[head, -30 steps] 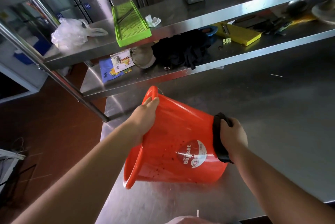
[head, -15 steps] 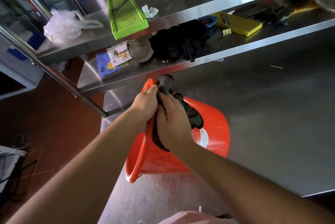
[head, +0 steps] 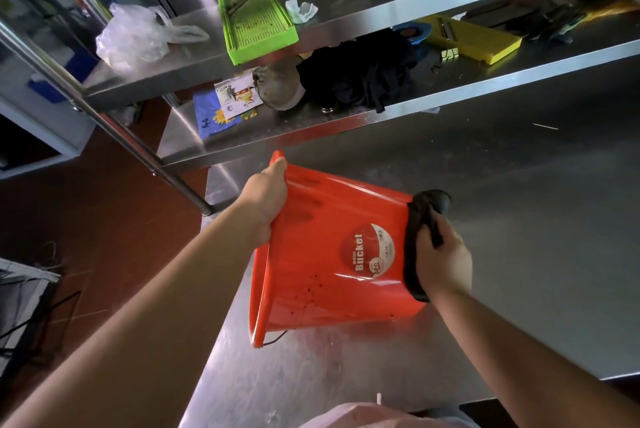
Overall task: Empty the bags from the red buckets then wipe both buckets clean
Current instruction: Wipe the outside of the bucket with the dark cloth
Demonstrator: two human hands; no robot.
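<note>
Bucket (head: 332, 254) is lying tilted on its side on the steel worktop (head: 519, 220), mouth facing left. Left hand (head: 265, 201) is curling its grip over the rim; right hand (head: 443, 261) is pressing a black cloth (head: 415, 237) against the base. Bare worktop is stretching right.

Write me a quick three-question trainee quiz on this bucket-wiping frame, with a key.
1. True or false: the red bucket stands upright on the steel table.
2. Which hand presses the black cloth to the bucket's base? A) left hand B) right hand
3. Fill in: the left hand grips the bucket's ____.

Key: 1. False, it is tipped on its side, with its mouth toward the left. 2. B. 3. rim.
</note>
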